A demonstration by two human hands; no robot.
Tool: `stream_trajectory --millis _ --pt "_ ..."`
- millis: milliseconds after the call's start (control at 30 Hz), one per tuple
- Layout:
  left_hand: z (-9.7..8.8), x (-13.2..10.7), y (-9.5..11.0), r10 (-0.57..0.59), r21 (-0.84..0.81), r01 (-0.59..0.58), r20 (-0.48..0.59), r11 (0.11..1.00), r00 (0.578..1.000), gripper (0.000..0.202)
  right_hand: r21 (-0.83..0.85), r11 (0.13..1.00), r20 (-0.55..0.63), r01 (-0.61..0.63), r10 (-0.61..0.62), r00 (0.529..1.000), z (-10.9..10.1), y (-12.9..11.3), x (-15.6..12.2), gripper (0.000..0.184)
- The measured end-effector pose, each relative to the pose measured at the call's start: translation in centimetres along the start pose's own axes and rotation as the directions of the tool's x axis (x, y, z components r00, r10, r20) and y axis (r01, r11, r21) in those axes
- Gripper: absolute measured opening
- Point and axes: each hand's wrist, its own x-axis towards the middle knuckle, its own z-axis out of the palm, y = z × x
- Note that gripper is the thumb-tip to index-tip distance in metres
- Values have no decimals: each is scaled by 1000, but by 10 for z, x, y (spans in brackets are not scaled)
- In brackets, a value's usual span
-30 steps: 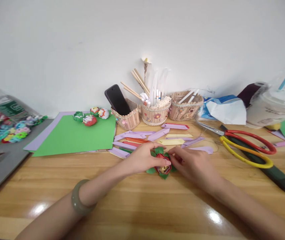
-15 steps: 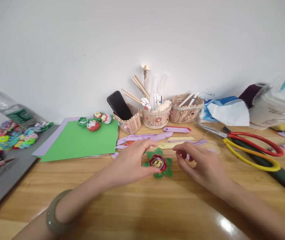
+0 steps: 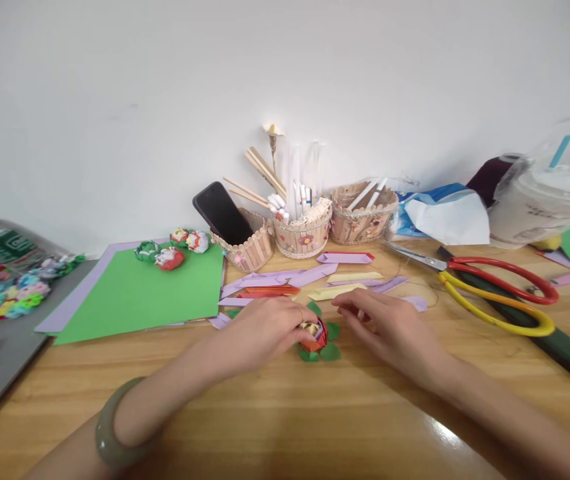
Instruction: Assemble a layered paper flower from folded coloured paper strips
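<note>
A folded paper flower (image 3: 321, 339) with red outer petals, a purple ring and a pale yellow centre lies on the table among green paper leaves (image 3: 330, 351). Over its left side, my left hand (image 3: 265, 333) is closed, thumb and fingers around the flower and partly hiding it. To the flower's right hovers my right hand (image 3: 399, 327), loosely curled, thumb and index finger apart, holding nothing that I can see. Folded strips lie just behind: purple (image 3: 309, 275), red (image 3: 271, 291) and pale yellow (image 3: 337, 292).
Large scissors (image 3: 499, 293) lie at right over a dark green handled tool (image 3: 565, 357). Behind are stick-built baskets (image 3: 302, 237), a phone (image 3: 225, 217), a tissue pack (image 3: 445, 213) and a drink cup (image 3: 539, 200). Green paper (image 3: 149, 293) with small flowers (image 3: 169, 258) sits left.
My left hand has closed from an open curve beside the flower to a grip on it. The flower looks slightly tilted. The camera view has shifted a little.
</note>
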Motion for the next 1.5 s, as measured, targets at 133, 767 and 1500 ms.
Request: stream_trajectory --millis 133,767,1500 --pt "-4 3 -3 16 -32 -15 22 999 1000 24 10 1000 62 -24 23 998 3 1 1 18" --pt "25 -7 -11 -377 -452 283 -131 846 917 29 189 979 114 -76 55 992 14 -1 8 26" --pt "27 -30 -4 -585 -932 109 -124 346 801 24 175 984 67 36 -48 997 8 -26 18 28"
